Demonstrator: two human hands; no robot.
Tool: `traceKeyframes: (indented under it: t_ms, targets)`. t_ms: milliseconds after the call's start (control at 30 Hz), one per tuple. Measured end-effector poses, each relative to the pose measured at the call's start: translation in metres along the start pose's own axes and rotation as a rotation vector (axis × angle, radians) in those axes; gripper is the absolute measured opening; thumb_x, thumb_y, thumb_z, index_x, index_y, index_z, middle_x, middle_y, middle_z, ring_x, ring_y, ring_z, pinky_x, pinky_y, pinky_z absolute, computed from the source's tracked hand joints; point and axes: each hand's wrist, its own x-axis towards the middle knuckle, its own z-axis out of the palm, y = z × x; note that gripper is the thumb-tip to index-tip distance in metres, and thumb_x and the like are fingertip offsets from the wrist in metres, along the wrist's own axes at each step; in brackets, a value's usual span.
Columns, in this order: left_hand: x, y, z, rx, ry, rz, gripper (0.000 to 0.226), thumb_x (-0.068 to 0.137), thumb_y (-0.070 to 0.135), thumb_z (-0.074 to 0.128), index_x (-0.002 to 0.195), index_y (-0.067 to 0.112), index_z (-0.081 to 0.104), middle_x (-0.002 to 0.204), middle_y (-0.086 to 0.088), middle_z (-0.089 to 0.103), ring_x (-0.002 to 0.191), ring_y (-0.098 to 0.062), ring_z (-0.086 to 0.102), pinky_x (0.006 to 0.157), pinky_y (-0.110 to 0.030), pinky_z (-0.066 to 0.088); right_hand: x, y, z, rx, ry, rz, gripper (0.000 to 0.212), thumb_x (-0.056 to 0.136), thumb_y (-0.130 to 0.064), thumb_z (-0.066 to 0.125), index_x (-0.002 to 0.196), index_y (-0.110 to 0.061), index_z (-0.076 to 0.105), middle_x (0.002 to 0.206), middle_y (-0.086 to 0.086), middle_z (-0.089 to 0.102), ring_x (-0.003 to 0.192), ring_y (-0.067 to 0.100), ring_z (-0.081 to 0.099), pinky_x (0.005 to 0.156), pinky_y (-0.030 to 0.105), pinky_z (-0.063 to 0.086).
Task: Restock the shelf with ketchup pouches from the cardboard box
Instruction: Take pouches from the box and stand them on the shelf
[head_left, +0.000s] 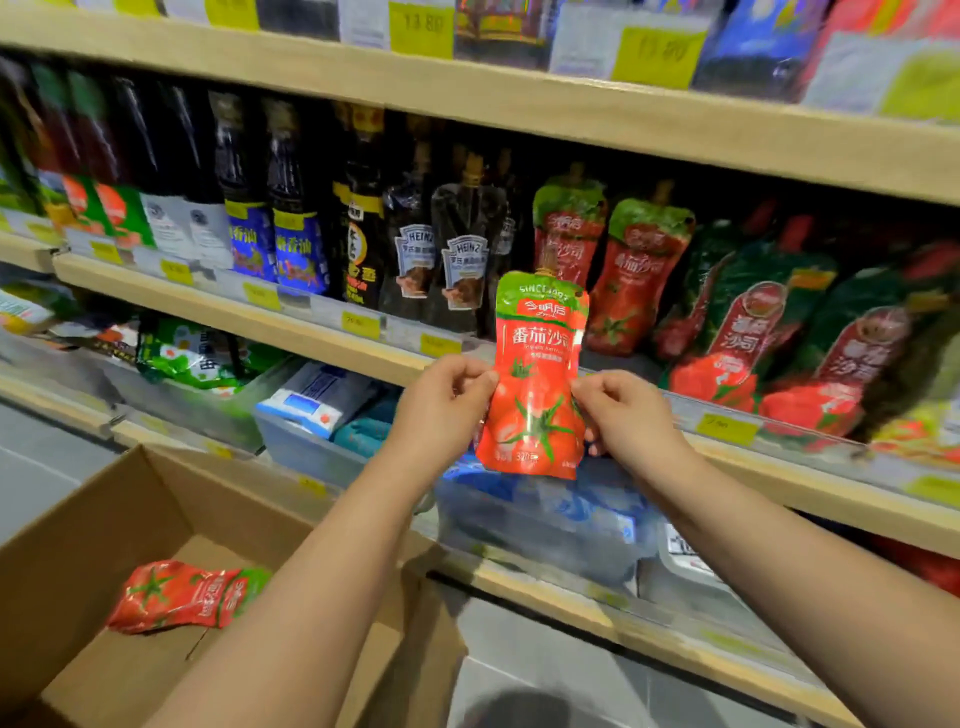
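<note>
Before the shelf (332, 340), a ketchup pouch (535, 384) is held upright by both hands: the left hand (441, 405) pinches its left edge, the right hand (623, 415) pinches its right edge. Behind it, two like pouches (608, 265) stand on the shelf beside dark Heinz pouches (447, 249). Lower left, another pouch (182, 595) lies flat inside the open box (104, 525).

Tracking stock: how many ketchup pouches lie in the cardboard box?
1: a red ketchup pouch flat in the brown cardboard box; the left forearm may hide more.
</note>
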Motion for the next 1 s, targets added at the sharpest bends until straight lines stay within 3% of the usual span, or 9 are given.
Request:
traceKeyframes:
  t_ms: [200, 400, 500, 600, 667, 733, 833, 933, 1000]
  targets:
    - [0.042, 0.056, 0.037, 0.158, -0.011, 0.094, 0.012, 0.084, 0.027, 0.058, 0.087, 0.023, 0.069, 0.074, 0.008, 0.064, 0.074, -0.012, 0.06, 0.068, -0.027, 0.045, 0.023, -0.021, -0.056, 0.102, 0.091, -0.016, 0.022, 0.09, -0.017, 0.052, 0.07, -0.01, 0.059, 0.048, 0.005, 0.049, 0.029, 0.004, 0.045, 0.033, 0.017, 0.038]
    - [0.07, 0.09, 0.064, 0.292, 0.014, 0.169, 0.024, 0.089, 0.024, 0.051, 0.107, 0.018, 0.065, 0.101, -0.004, 0.068, 0.094, -0.023, 0.062, 0.078, -0.03, 0.047, 0.053, -0.035, -0.07, 0.099, 0.23, -0.069, 0.017, 0.091, -0.021, 0.05, 0.094, -0.01, 0.063, 0.056, 0.004, 0.06, 0.042, 0.005, 0.057, 0.044, 0.021, 0.051]
    - [0.073, 0.093, 0.074, 0.369, -0.015, 0.17, 0.017, 0.089, 0.023, 0.046, 0.094, 0.013, 0.059, 0.097, -0.009, 0.063, 0.091, -0.031, 0.059, 0.076, -0.037, 0.048, 0.065, -0.03, -0.07, 0.053, 0.29, -0.097, 0.023, 0.091, -0.017, 0.045, 0.105, -0.013, 0.063, 0.061, 0.0, 0.064, 0.053, 0.008, 0.062, 0.058, 0.026, 0.056]
    - [0.071, 0.088, 0.08, 0.364, -0.041, 0.163, 0.015, 0.09, 0.02, 0.045, 0.085, 0.009, 0.054, 0.087, -0.007, 0.057, 0.082, -0.029, 0.056, 0.067, -0.034, 0.041, 0.07, -0.017, -0.069, 0.018, 0.336, -0.1, 0.025, 0.092, -0.016, 0.044, 0.108, -0.012, 0.063, 0.065, -0.006, 0.063, 0.063, 0.006, 0.065, 0.067, 0.029, 0.056]
    - [0.067, 0.087, 0.083, 0.357, -0.048, 0.169, 0.02, 0.091, 0.02, 0.044, 0.071, 0.016, 0.045, 0.074, 0.0, 0.05, 0.072, -0.023, 0.05, 0.057, -0.031, 0.035, 0.072, -0.01, -0.068, 0.029, 0.347, -0.109, 0.025, 0.092, -0.017, 0.045, 0.109, -0.009, 0.062, 0.068, -0.009, 0.062, 0.068, 0.008, 0.066, 0.073, 0.035, 0.058]
    - [0.064, 0.087, 0.086, 0.361, -0.026, 0.19, 0.032, 0.092, 0.023, 0.044, 0.062, 0.024, 0.032, 0.066, 0.007, 0.04, 0.064, -0.017, 0.042, 0.051, -0.029, 0.027, 0.074, -0.006, -0.066, 0.046, 0.353, -0.115, 0.023, 0.093, -0.017, 0.046, 0.108, -0.011, 0.062, 0.072, -0.009, 0.062, 0.071, 0.012, 0.068, 0.075, 0.037, 0.059]
    - [0.065, 0.086, 0.088, 0.345, -0.023, 0.171, 0.032, 0.092, 0.022, 0.044, 0.063, 0.025, 0.031, 0.067, 0.007, 0.04, 0.064, -0.017, 0.041, 0.053, -0.03, 0.028, 0.074, -0.004, -0.066, 0.016, 0.375, -0.138, 0.021, 0.093, -0.019, 0.047, 0.105, -0.014, 0.063, 0.075, -0.005, 0.066, 0.071, 0.01, 0.068, 0.07, 0.032, 0.057]
    - [0.066, 0.081, 0.089, 0.314, -0.059, 0.119, 0.016, 0.092, 0.022, 0.044, 0.077, 0.016, 0.046, 0.08, -0.002, 0.053, 0.064, -0.015, 0.046, 0.054, -0.028, 0.032, 0.071, 0.002, -0.062, -0.028, 0.356, -0.14, 0.021, 0.092, -0.016, 0.047, 0.103, -0.014, 0.065, 0.084, 0.001, 0.068, 0.074, 0.011, 0.067, 0.073, 0.034, 0.057]
    - [0.064, 0.076, 0.09, 0.335, -0.081, 0.093, 0.023, 0.092, 0.024, 0.043, 0.104, 0.009, 0.056, 0.102, -0.01, 0.062, 0.075, -0.017, 0.054, 0.063, -0.027, 0.037, 0.067, 0.007, -0.06, -0.042, 0.31, -0.098, 0.023, 0.093, -0.014, 0.046, 0.105, -0.009, 0.065, 0.086, 0.001, 0.066, 0.079, 0.016, 0.068, 0.08, 0.042, 0.057]
